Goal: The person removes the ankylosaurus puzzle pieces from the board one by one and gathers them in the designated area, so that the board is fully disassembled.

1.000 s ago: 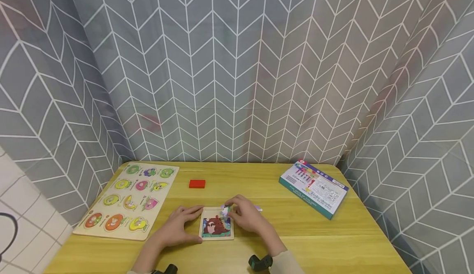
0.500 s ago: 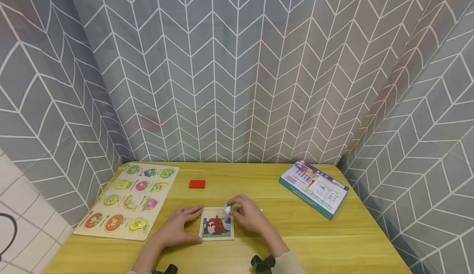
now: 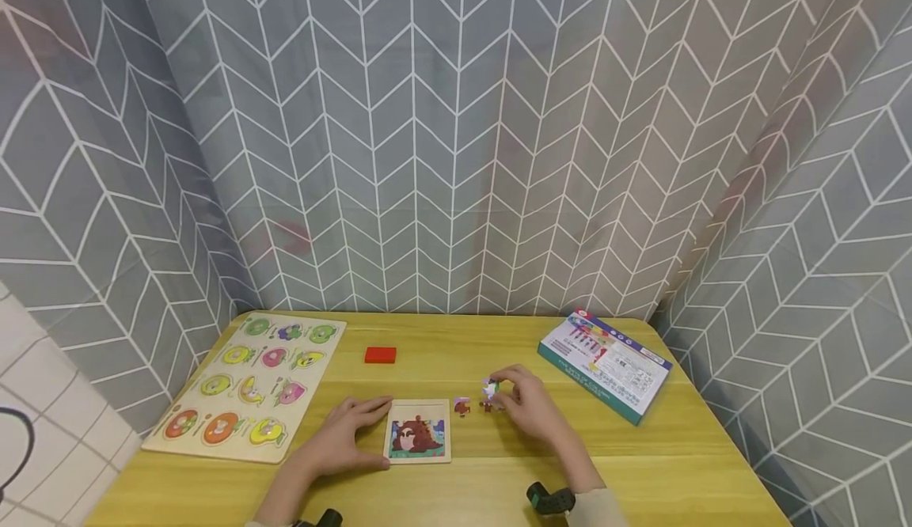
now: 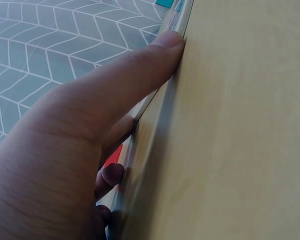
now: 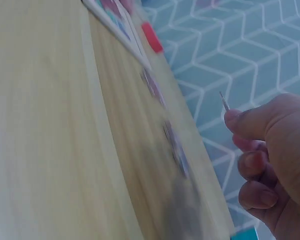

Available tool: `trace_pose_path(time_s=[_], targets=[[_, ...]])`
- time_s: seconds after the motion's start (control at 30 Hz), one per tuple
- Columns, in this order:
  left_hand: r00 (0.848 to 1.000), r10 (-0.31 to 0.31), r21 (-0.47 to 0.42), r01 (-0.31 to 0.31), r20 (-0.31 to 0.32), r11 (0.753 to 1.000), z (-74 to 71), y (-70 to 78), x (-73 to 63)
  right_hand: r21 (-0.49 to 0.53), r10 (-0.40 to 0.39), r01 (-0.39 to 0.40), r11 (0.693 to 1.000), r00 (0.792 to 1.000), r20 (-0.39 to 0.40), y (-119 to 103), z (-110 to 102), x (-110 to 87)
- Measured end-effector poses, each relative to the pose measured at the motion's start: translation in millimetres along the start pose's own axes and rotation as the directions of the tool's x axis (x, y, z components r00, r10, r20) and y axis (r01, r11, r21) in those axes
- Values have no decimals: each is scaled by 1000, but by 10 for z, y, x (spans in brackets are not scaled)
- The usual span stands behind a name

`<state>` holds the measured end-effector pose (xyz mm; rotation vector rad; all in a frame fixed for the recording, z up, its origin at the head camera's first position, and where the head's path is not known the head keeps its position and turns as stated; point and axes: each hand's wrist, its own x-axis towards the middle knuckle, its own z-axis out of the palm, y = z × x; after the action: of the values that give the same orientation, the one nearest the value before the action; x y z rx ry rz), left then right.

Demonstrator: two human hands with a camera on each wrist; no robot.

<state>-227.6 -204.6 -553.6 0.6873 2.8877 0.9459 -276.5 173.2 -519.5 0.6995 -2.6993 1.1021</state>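
A small square jigsaw tray [image 3: 420,460] lies flat in the middle of the table, with a brown animal picture partly filling it. My left hand [image 3: 340,441] rests against its left side. The thumb [image 4: 165,47] touches the tray's edge in the left wrist view, the other fingers bent behind. To the right of the tray, my right hand [image 3: 530,407] pinches a white and green jigsaw piece [image 3: 489,389] between thumb and finger. That piece [image 5: 224,101] shows edge-on in the right wrist view. Loose brown and purple jigsaw pieces [image 3: 461,407] lie under and beside this hand.
A red block [image 3: 381,355] sits behind the tray. On the left lies a wooden fruit puzzle board [image 3: 274,452]. A flat printed box [image 3: 606,365] lies at the right back. Patterned curtains [image 3: 442,155] hang behind and beside the table.
My right hand has moved right, from the tray's upper right corner to above the loose pieces, with the piece still pinched. Loose pieces it had covered now show. The left hand stays put.
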Motion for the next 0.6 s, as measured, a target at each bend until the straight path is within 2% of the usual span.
trace_pose_path(time_s=[0.2,0.43,0.6], targets=[[1000,2,10,-2,1,1000,-1,4,1,-3,-2,2,1000,999,-36,250,-185,-132],[1000,-10,0,10,7,1000,-17,25,-4,-9,43,-43,999,999,17,396,-274,-241],[1000,-16,1,16,13,1000,-19,30,-5,-8,47,-47,999,999,21,448,-253,-284]])
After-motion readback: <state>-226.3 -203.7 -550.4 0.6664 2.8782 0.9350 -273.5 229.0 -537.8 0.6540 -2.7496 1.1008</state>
